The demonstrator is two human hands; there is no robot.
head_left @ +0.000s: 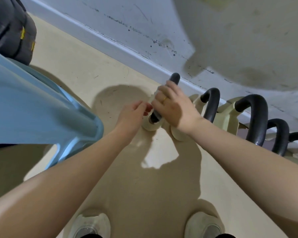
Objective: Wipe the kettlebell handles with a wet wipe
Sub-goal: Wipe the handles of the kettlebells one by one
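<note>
as the person's shoes (91, 225) stand on the floor (136, 186) below, the left hand (133, 115) steadies the near kettlebell (150, 125) at its pale base, fingers curled; whether they pinch anything cannot be told. just beyond, the right hand (172, 107) wraps a wet wipe (153, 97) round its black handle (175, 78), whose long axis climbs away toward the wall (144, 23), so the stroke likely runs upward. more kettlebells (253, 117) line up rightward.

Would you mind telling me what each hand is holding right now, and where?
The right hand grips the wet wipe wrapped round the leftmost kettlebell handle, mid-shaft. The left hand pinches the wipe's lower edge.
</note>
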